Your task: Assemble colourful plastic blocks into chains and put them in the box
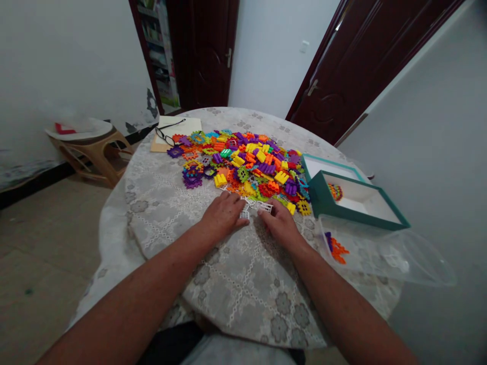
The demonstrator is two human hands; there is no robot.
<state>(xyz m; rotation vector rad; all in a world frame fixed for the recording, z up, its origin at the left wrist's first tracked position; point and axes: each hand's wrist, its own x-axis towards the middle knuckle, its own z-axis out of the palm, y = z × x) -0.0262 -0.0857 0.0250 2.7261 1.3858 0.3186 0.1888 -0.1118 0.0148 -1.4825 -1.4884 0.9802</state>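
My left hand (222, 213) is closed, its thumb and fingers around a small white lattice piece (244, 215). Facing it, my right hand (280, 223) pinches another white lattice piece (265, 207) between thumb and fingers. Some white plastic shows between the two hands, but I cannot tell whether the pieces are joined. Just beyond my fingers spreads a heap of coloured plastic building pieces (253, 157), in purple, orange, yellow, red and green. A yellow piece (219, 180) lies at the heap's near edge, close to my left hand.
A green box (365, 220) with a white inside stands at the right, a beaded ring (335, 191) in it. In front of it, a clear plastic container (365, 253) holds orange and purple pieces (337, 248). Glasses (165, 137) rest on a pale board at the far left.
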